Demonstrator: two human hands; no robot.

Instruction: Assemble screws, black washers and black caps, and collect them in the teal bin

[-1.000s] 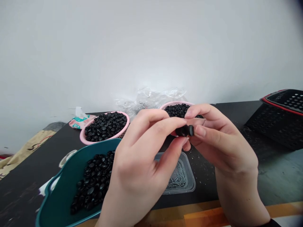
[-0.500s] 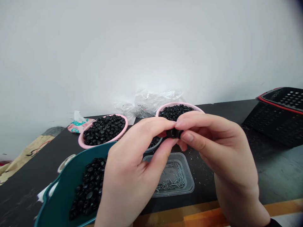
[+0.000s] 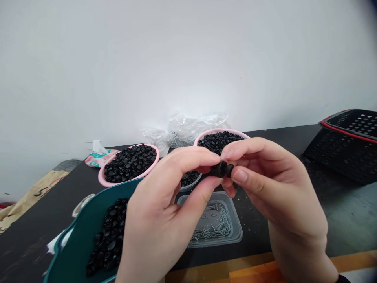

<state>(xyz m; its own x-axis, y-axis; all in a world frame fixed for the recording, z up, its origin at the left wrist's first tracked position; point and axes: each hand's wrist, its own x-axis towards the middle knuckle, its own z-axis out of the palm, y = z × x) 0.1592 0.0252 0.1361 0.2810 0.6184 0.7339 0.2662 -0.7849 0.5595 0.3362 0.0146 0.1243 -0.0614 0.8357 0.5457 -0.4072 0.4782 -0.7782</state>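
Above a clear plastic box (image 3: pixel 236 232) of thin metal pieces (image 3: pixel 222 225), the left hand (image 3: pixel 165 196) pinches a stubby black tube (image 3: pixel 217 170); just beside it, the right hand (image 3: pixel 278 188) pinches a rounded black cap (image 3: pixel 229 170). Left of the box stands a smooth teal tub (image 3: pixel 70 247).

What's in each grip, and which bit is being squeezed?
The left grip pinches a black cylinder by its sides. The right grip has a small round black piece, seemingly by its outer side, partly hidden.
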